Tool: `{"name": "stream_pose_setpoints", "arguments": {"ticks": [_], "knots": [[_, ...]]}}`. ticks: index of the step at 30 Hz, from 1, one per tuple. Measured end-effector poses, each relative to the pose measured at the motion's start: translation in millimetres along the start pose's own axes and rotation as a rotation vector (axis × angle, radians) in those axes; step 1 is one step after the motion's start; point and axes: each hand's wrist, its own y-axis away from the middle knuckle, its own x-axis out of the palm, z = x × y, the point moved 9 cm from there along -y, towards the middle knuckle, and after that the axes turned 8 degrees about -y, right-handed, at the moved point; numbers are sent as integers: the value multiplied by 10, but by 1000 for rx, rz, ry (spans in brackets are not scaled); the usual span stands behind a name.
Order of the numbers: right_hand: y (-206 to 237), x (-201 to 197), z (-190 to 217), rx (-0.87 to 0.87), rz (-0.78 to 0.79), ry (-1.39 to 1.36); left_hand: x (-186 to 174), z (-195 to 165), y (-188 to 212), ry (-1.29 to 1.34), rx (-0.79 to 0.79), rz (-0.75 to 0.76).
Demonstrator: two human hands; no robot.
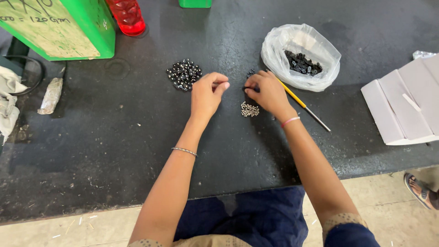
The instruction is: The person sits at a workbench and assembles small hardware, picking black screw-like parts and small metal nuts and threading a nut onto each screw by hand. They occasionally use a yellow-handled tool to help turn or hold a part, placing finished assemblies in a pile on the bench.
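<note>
Landmark: small pile of silver screws (249, 109) on black table (114, 151).

Left hand (206, 95): just left of screws, fingertips pinched together on tiny part; part too small to identify.

Right hand (270, 93): touching above-right of screws, fingertips pinching small black piece (249, 88).

Heap of dark assembled parts (184, 74): up-left of screws.

Plastic bag (300, 57) with black pieces: up-right of screws.

Yellow-handled tool (304, 106): right of screws, partly under right hand.

Green box (64, 27): far up-left.

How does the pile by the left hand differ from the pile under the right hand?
The pile by the left hand is dark with shiny glints, larger and round; the pile under the right hand is pale silvery, smaller and tighter. Both are loose small parts on the black table.
</note>
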Motion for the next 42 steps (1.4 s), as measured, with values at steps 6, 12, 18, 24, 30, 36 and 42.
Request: {"name": "stream_pose_setpoints", "arguments": {"ticks": [6,12,18,24,30,36,42], "knots": [[31,25,10,185,81,-339,330,4,32,178,6,199],[284,-77,108,206,-50,-572,335,29,52,130,-156,263],[571,284,655,-305,140,79,25,-75,-46,70,-25,36],[408,526,435,-240,175,194,16,-12,-21,88,-63,50],[156,372,376,-289,-29,284,-11,17,-41,65,-68,35],[73,253,252,-207,-43,111,11,79,-49,38,-106,50],[84,199,105,-205,-54,62,53,137,-52,63,-89,48]]}}
